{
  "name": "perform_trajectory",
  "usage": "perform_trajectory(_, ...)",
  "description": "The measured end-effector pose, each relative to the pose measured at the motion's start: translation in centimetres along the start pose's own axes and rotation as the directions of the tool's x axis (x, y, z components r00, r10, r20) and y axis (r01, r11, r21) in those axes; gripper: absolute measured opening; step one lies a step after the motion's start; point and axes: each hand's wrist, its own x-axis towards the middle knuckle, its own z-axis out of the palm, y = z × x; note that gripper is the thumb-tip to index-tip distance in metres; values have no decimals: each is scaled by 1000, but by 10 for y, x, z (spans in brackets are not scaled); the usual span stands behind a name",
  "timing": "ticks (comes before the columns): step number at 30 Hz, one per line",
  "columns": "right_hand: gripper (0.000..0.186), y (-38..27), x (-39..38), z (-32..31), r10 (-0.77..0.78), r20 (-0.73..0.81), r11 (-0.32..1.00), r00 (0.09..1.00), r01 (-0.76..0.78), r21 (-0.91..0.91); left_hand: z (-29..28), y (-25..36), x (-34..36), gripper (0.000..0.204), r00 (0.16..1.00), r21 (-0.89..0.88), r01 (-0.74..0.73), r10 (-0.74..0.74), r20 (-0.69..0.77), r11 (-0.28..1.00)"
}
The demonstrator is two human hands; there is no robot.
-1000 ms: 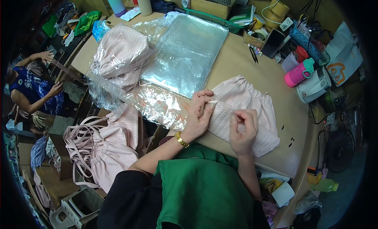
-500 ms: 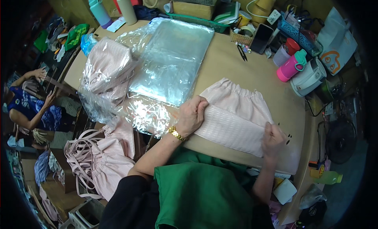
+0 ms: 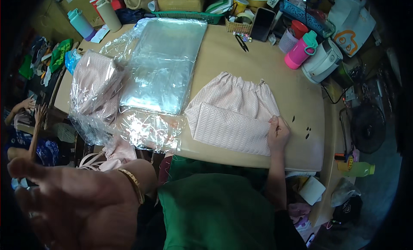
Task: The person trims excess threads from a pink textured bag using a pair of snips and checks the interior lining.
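Note:
A pale pink drawstring bag (image 3: pixel 232 131) of textured cloth lies on the table in front of me. Its gathered top points away, and its lower part is folded over toward me. My right hand (image 3: pixel 278 133) pinches the bag at its right edge. Close to the camera at the lower left, my left hand (image 3: pixel 81 198) is raised, palm showing and fingers apart, with nothing in it. A gold bracelet (image 3: pixel 132 183) circles that wrist. Behind the left forearm, partly hidden, are more pink bags with straps (image 3: pixel 116 153).
Left of the bag lie a stack of clear plastic sleeves (image 3: pixel 161 65) and a plastic-wrapped pink bundle (image 3: pixel 95 84). Thread snips (image 3: pixel 241 42), a phone (image 3: pixel 263 24) and a pink bottle (image 3: pixel 301 51) are farther back. Another person's hands (image 3: pixel 36 108) show at far left.
My left hand has let go of the bag and swung left toward the camera. The bag now lies flatter on the table, while my right hand keeps hold of its right edge. The view has shifted.

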Motion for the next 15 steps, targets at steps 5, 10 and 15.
perform_trajectory(5,28,8,-3,0,32,13,999,999,-32,-3,2,11,5,24,999,-64,-46,47,16,997)
perform_trajectory(10,23,4,-1,-3,49,19,999,999,-49,8,15,15,3,29,998,-69,-50,53,30,996)
perform_trajectory(15,13,-38,16,-20,12,-127,993,992,3,119,3,25,14,35,997,-97,-75,71,-43,992)
